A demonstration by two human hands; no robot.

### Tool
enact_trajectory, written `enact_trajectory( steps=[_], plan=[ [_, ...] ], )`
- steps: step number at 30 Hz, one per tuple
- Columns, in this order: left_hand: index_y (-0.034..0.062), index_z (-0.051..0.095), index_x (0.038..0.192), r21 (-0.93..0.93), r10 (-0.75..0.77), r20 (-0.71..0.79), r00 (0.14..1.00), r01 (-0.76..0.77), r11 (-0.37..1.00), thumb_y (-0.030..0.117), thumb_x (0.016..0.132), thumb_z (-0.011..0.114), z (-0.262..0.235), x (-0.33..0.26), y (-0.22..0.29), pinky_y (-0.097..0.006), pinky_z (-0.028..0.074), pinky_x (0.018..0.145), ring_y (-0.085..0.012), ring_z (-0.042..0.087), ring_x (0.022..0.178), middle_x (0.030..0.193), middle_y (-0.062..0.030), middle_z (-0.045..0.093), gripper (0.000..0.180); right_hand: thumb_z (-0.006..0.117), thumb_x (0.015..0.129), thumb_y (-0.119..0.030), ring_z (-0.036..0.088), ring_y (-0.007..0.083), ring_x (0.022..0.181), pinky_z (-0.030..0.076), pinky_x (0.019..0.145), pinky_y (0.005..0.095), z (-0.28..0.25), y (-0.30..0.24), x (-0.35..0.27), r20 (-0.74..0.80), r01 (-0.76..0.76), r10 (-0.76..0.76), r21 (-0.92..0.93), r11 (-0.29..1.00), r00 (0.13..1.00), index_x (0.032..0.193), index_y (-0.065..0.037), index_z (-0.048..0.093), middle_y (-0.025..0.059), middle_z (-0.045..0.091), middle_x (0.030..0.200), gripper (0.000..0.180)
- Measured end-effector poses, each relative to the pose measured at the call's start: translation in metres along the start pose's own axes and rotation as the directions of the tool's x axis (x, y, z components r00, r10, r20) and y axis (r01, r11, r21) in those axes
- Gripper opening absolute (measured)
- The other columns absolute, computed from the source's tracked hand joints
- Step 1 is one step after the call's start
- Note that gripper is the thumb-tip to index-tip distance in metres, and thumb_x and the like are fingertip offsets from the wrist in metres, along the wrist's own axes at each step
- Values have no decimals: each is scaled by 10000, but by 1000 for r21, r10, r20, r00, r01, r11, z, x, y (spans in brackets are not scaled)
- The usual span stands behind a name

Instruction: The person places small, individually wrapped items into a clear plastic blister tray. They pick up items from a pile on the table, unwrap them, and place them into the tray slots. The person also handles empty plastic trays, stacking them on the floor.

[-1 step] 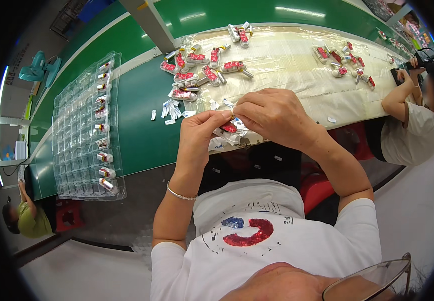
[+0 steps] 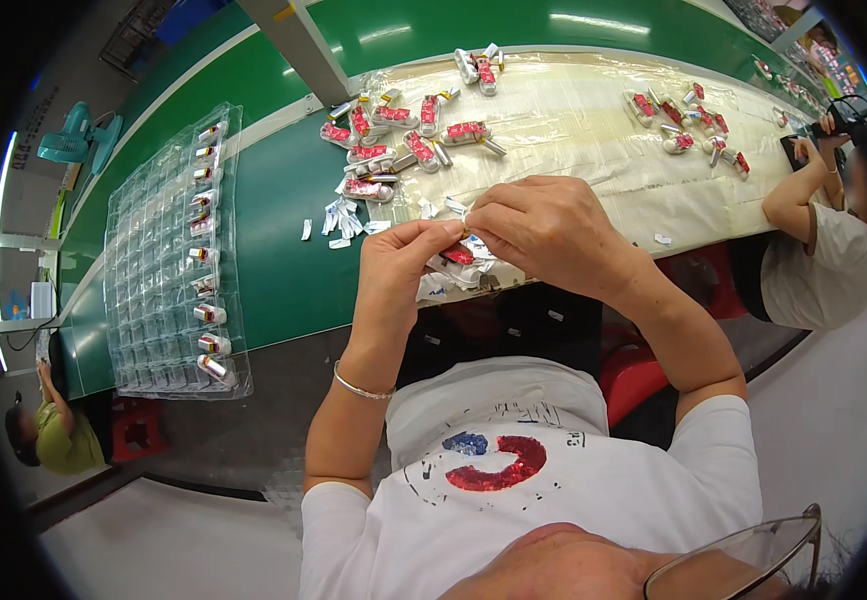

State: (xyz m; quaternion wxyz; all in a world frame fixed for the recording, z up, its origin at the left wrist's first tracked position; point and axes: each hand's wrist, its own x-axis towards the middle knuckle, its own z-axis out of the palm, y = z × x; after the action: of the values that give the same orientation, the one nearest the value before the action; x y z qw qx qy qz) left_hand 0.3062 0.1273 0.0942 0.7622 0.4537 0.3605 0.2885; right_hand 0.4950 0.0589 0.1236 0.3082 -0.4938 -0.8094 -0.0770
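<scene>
My left hand (image 2: 398,258) and my right hand (image 2: 545,228) meet over the table's near edge, fingertips pinched together. Whatever is between the fingertips is too small and covered to name. Just below them lies a white piece with a red label (image 2: 460,254), partly hidden by my fingers. Small white paper slips (image 2: 433,290) lie around it. Beyond my hands is a loose group of white, rounded pieces with red labels (image 2: 393,116), several with silver cylinders beside them. Left of that group's near end is a heap of white slips (image 2: 341,217).
At left, a clear plastic tray (image 2: 148,290) with many pockets holds small silver-and-white pieces along its right side. More red-labelled pieces (image 2: 675,112) lie at far right. A post (image 2: 298,50) rises behind the table. A person (image 2: 828,240) sits at right, another (image 2: 63,425) at far left.
</scene>
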Motion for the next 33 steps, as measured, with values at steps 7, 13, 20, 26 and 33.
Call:
enact_trajectory(
  steps=[7, 13, 20, 26, 33],
  plan=[
    [-42, 732, 903, 46, 45, 1, 999, -45, 998, 107, 859, 704, 5, 1, -1, -212, 478, 681, -86, 628, 718, 804, -79, 712, 158, 689, 765, -105, 655, 239, 691, 557, 759, 333, -8, -2, 8, 40, -15, 16, -15, 1000, 999, 737, -74, 578, 52, 609, 705, 119],
    [-30, 724, 895, 56, 41, -16, 999, -40, 998, 115, 869, 696, 5, 2, -2, -208, 480, 654, -87, 636, 700, 793, -80, 710, 150, 666, 762, -121, 650, 239, 706, 544, 854, 352, -1, 0, 5, 11, -52, 52, -10, 999, 999, 724, -66, 568, 62, 584, 676, 119],
    [-27, 730, 919, -34, 93, 40, 995, -91, 995, 122, 874, 704, 0, 4, -6, -228, 479, 717, -86, 618, 744, 821, -68, 707, 158, 604, 866, -56, 635, 115, 751, 513, 755, 269, 7, 25, -7, 64, -441, 655, 787, 431, 753, 910, 0, 642, 59, 665, 778, 81],
    [-15, 672, 959, -129, 109, 43, 993, -102, 986, 146, 915, 648, -2, 0, -10, -235, 504, 667, -142, 641, 714, 794, -83, 667, 169, 623, 911, -94, 612, 78, 864, 498, 773, 225, 12, 21, -31, 120, -508, 558, 600, 618, 821, 1130, -40, 681, 42, 646, 1072, 233],
    [10, 619, 1114, -336, 55, 142, 988, -4, 942, 199, 936, 638, 7, 2, -18, -235, 537, 684, -125, 647, 769, 976, -82, 656, 260, 677, 918, -120, 623, 85, 899, 511, 813, 255, 28, -13, -20, 236, -338, 625, 940, 48, 744, 1127, 16, 661, 61, 678, 1028, 250]
  ],
)
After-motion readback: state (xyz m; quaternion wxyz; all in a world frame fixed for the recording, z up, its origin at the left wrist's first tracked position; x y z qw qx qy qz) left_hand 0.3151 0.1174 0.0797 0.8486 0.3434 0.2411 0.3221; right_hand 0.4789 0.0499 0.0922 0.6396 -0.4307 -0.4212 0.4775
